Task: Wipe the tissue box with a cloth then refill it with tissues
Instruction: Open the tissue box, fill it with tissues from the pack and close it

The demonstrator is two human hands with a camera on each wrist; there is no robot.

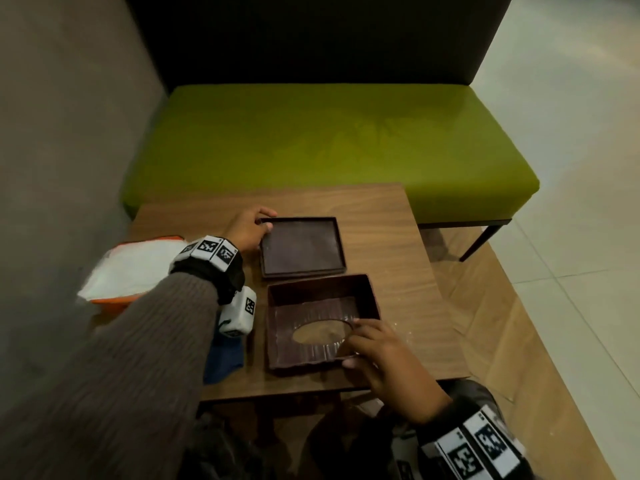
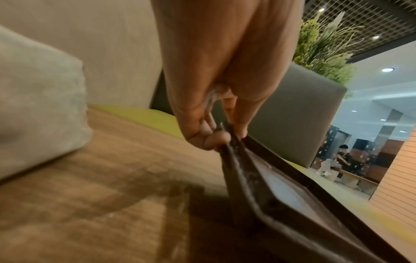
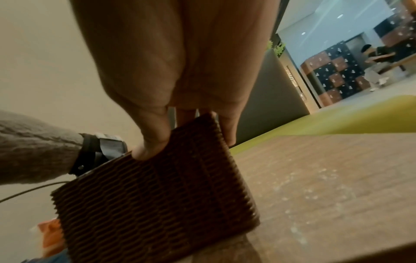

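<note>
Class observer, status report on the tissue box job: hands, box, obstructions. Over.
Left hand grips tray corner. Right hand holds box shell, empty, upside down. Cloth and tissue pack untouched. Nothing obstructing.

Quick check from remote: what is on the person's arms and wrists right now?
Both hands are bare. The left arm wears a ribbed grey-brown knit sleeve. The left wrist carries a black strap with white blocks printed with black square markers, plus a white camera box underneath. The right wrist has the same black band with white marker blocks. A thin cable trails below the left sleeve.

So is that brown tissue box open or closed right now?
Open. Its flat base panel lies apart on the table; the empty box shell sits inverted, oval slot down, showing wood.
</note>
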